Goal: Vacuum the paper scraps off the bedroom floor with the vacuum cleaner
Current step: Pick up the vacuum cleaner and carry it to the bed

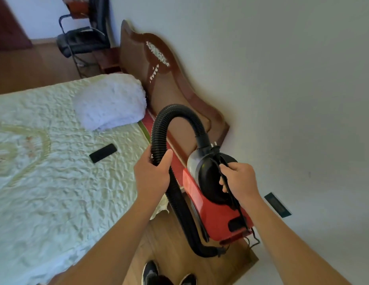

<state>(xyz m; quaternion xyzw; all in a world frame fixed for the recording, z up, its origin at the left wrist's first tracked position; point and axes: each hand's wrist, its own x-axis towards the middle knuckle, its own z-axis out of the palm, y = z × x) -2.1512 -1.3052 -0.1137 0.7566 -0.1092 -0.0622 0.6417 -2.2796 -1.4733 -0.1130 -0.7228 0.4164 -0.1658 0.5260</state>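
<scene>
Vacuum cleaner (210,204), red and black, hangs right of centre above the wooden floor (167,251), its weight carried by the right hand (240,179) curled round its black strap (240,212), while the left hand (152,171) grips the ribbed hose (175,113), probably to steer it downward.

Quilted bed (56,161), wooden headboard (167,79), white wall (282,79).
</scene>
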